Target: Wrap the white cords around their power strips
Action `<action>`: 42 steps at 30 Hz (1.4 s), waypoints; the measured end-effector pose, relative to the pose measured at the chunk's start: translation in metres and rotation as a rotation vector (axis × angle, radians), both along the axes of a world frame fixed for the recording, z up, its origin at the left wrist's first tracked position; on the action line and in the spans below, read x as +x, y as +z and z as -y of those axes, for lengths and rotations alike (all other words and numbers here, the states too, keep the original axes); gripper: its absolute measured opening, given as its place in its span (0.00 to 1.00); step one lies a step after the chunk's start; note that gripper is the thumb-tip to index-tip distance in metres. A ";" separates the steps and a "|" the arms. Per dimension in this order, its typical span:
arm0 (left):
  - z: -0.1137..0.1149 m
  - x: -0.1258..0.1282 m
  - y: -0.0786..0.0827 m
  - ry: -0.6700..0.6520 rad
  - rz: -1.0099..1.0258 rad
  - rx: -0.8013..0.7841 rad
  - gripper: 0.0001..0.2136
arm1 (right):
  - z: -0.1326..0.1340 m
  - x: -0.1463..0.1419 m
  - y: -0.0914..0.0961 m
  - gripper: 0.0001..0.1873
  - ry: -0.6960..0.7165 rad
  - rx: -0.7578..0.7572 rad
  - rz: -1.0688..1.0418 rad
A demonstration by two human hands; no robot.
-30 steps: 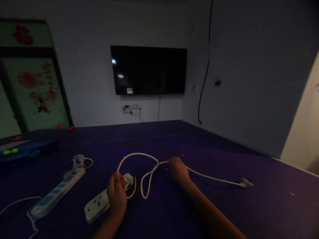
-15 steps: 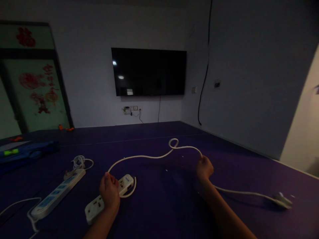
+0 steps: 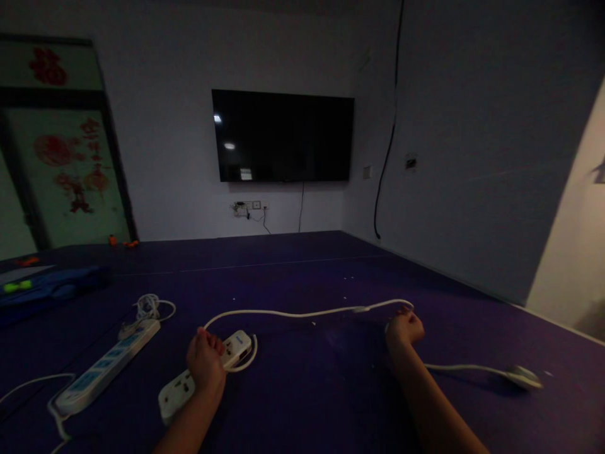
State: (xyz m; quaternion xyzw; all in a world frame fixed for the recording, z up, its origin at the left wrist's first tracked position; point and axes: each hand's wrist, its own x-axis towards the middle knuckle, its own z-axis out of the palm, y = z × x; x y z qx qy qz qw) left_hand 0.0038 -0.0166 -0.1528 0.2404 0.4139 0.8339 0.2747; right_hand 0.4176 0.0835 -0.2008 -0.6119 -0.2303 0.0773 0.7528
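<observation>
Left hand (image 3: 207,362): one, fingers curled closed, gripping a white cord (image 3: 293,314); it covers the middle of the white power strip (image 3: 177,397), contact with the strip impossible to tell.

Right hand (image 3: 405,326): one, fingers curled in and closed on the same cord, well apart from the left hand.

White cord: one length, running nearly level between the two hands with a slight wave, bending at the right hand; a further stretch shows beyond the right forearm, ending in a plug (image 3: 524,377) at the right.

White power strip: one, lying aslant on the purple surface (image 3: 307,403), a short loop of cord at its far end.

Second power strip (image 3: 109,371): one, with blue socket panels, left of the first and apart from it; bundled cord (image 3: 149,307) at its far end.

Television (image 3: 286,135): one, black screen, mounted on the far wall.
</observation>
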 end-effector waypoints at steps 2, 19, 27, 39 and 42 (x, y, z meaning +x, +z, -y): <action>0.000 -0.001 -0.001 0.001 -0.024 -0.007 0.18 | 0.003 -0.005 0.005 0.23 -0.055 -0.062 0.057; 0.024 0.018 0.002 0.538 -1.589 -0.074 0.23 | 0.018 -0.074 0.034 0.23 0.291 0.022 0.617; 0.019 0.042 -0.018 0.198 -1.814 0.055 0.32 | 0.032 -0.105 0.048 0.18 0.434 0.185 0.699; 0.029 0.044 -0.012 -0.199 -1.962 0.250 0.35 | 0.062 -0.123 0.067 0.08 0.546 0.308 0.804; 0.027 0.044 -0.013 -0.256 -1.972 0.281 0.31 | 0.064 -0.125 0.066 0.08 0.560 0.306 0.813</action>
